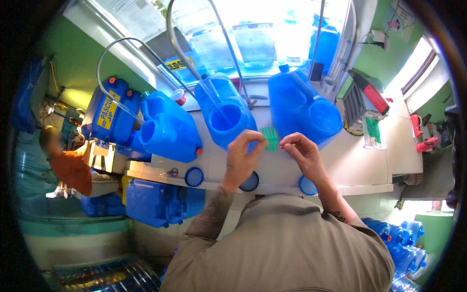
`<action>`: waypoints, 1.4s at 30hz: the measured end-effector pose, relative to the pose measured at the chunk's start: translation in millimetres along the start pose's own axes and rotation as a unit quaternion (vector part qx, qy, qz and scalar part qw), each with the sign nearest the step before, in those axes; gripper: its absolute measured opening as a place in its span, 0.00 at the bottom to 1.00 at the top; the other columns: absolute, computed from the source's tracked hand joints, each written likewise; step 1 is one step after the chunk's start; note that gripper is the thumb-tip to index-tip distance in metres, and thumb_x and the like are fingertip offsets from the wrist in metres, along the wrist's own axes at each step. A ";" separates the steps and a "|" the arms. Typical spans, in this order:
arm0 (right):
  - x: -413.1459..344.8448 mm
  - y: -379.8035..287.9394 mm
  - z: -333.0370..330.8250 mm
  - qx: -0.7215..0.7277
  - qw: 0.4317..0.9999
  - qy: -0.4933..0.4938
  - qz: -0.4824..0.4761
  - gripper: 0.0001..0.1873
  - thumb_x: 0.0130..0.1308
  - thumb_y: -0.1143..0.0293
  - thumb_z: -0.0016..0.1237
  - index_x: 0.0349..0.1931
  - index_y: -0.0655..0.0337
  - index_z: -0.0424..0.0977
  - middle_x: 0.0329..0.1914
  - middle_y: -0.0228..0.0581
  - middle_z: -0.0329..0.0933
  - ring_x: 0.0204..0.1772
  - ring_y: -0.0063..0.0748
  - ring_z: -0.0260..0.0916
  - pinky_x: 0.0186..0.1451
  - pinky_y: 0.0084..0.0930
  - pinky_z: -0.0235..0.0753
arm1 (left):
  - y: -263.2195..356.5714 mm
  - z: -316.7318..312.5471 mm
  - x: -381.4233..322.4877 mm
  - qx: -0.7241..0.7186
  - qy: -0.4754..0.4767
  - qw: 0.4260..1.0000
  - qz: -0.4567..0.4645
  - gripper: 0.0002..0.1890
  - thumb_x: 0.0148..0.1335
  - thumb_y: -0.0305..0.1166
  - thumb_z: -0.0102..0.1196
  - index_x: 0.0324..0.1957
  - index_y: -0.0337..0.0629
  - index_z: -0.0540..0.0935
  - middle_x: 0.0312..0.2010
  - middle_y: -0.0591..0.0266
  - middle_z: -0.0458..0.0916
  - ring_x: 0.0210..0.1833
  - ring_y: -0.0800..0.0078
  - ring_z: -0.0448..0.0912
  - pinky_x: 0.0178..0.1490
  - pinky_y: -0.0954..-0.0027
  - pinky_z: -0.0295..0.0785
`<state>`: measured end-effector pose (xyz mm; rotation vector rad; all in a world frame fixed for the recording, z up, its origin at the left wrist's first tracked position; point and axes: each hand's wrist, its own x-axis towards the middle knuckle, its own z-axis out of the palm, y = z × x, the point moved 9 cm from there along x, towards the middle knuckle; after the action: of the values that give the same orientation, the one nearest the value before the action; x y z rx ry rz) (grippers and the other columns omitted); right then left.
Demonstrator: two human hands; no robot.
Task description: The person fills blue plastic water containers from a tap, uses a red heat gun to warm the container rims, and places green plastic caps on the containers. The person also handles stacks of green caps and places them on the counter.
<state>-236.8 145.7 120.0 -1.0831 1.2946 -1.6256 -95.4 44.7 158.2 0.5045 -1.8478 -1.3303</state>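
Between the thumb and fingers of my left hand [243,155] is a small green ridged sheet or strip [270,138]. My right hand [305,153] is just right of it, thumb and fingertips pinched together; whether something tiny lies between them I cannot tell. Beyond my hands stand blue plastic water jugs. The middle jug [213,126] has its wide mouth uncovered, with a curved metal spout [171,33] reaching over it and what looks like water running in. Another spout [104,60] leads to the left jug [171,127]. A third jug [292,98] stands at right.
Round blue lids [194,176] lie along the front edge of the counter [357,168], near scissors [173,172]. At right are a clear holder [374,133] with green pieces and a red-and-black tool [372,93]. A person [73,168] sits far left. Large bottles [401,241] are stacked lower right.
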 end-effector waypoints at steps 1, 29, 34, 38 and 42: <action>2.9 -0.2 10.6 -0.017 1.000 -0.001 -0.010 0.06 0.70 0.72 0.50 0.44 0.63 0.75 0.41 0.30 0.76 0.47 0.19 0.71 0.53 0.21 0.70 | -6.6 -26.3 2.9 0.002 0.027 1.000 -0.007 0.03 0.63 0.22 0.58 0.38 0.38 0.79 0.40 0.62 0.81 0.45 0.76 0.78 0.51 0.72 0.74; -123.0 -24.1 -121.3 -0.285 0.901 0.328 0.014 0.10 0.72 0.67 0.47 0.42 0.65 0.76 0.37 0.33 0.79 0.44 0.21 0.74 0.51 0.22 0.72 | -280.4 -240.1 284.9 0.228 -0.012 0.971 -0.075 0.32 0.56 0.46 0.68 0.57 0.32 0.77 0.42 0.50 0.84 0.45 0.71 0.79 0.48 0.68 0.73; -146.9 7.0 -253.7 -0.307 0.840 0.444 0.059 0.12 0.70 0.64 0.48 0.45 0.64 0.77 0.37 0.36 0.81 0.44 0.24 0.77 0.50 0.24 0.75 | -280.6 -292.4 251.7 0.026 0.054 0.992 -0.110 0.24 0.67 0.39 0.58 0.57 0.31 0.74 0.40 0.60 0.81 0.41 0.77 0.76 0.46 0.74 0.70; -146.1 46.2 -342.8 -0.385 0.795 0.445 0.146 0.16 0.70 0.59 0.47 0.46 0.62 0.78 0.39 0.42 0.82 0.46 0.33 0.79 0.52 0.29 0.76 | -204.1 -322.2 186.3 0.064 0.208 0.974 -0.068 0.20 0.70 0.37 0.52 0.59 0.38 0.74 0.43 0.61 0.80 0.45 0.76 0.76 0.48 0.75 0.69; -115.4 89.2 -427.8 -0.430 0.791 0.385 0.202 0.18 0.69 0.56 0.46 0.49 0.59 0.77 0.47 0.50 0.80 0.54 0.41 0.77 0.56 0.36 0.75 | -81.8 -277.1 118.6 0.124 0.293 0.948 0.029 0.18 0.71 0.35 0.50 0.58 0.36 0.74 0.48 0.58 0.79 0.50 0.73 0.76 0.54 0.73 0.70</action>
<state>-594.6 373.9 -35.6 -0.4720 2.7689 -1.1278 38.8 -237.3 165.0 0.8646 -1.5110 -0.7882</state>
